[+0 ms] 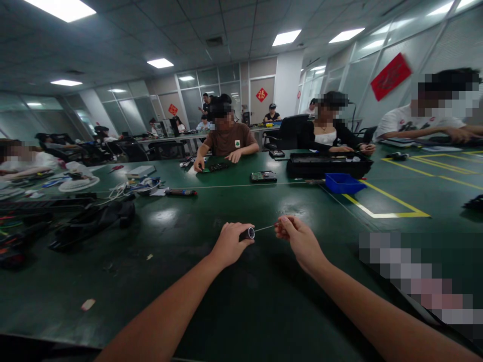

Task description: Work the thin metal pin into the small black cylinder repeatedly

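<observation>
My left hand is closed around a short dark cylinder whose near end shows a pale ring. From beside that end a thin, light-coloured strand runs to the right; whether it is a wire or a stiff rod, I cannot tell. The fingertips of my right hand pinch its other end. Both hands are held over the green table, a short gap between them. My left fingers cover most of the cylinder.
Ahead lie a circuit-board device, a blue bin and a long black tray. A dark pen-shaped tool, cables and a black bag lie leftward. Co-workers sit across the table; yellow tape marks its right side.
</observation>
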Tool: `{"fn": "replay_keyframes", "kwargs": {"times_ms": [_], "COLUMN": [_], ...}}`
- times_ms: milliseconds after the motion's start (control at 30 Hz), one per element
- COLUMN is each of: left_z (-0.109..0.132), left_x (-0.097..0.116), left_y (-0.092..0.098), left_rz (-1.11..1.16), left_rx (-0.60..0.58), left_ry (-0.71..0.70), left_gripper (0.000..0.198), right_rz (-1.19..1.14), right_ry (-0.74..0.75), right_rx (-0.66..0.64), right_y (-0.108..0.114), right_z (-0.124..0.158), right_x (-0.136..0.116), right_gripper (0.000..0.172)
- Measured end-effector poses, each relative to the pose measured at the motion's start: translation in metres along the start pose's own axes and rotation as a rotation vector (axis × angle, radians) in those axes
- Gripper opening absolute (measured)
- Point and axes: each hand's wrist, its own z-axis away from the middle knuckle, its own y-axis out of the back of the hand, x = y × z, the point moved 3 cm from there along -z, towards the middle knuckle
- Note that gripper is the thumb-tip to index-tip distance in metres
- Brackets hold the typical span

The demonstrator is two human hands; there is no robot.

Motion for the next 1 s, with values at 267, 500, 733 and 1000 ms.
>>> {"fn": "replay_keyframes", "kwargs": {"times_ms": [267, 500, 733, 1000], "left_z": [0.001, 0.0, -0.001, -0.001], "left_x": [0.005, 0.003, 0.0, -0.001], "left_y": [0.003, 0.007, 0.006, 0.006], "left_rz": [0.011, -0.009, -0.004, -0.006], "left_rx": [0.017, 0.032, 0.053, 0.057], "left_ry": [-0.002, 0.0, 0.01, 0.026], "left_gripper": [0.038, 0.039, 0.039, 0.038], "right_rz": [0.172, 0.253, 0.264, 0.239], "right_ry": [0.096, 0.127, 0.135, 0.159], "right_rx": [-0.09, -0.103, -0.103, -0.07], "right_y": [-0.003, -0.006, -0.006, -0.001], "right_z": [0.007, 0.011, 0.01, 0.008], "right_x": [-0.008, -0.017, -0.015, -0.009], "right_gripper": [0.038, 0.033, 0.029, 0.032]}}
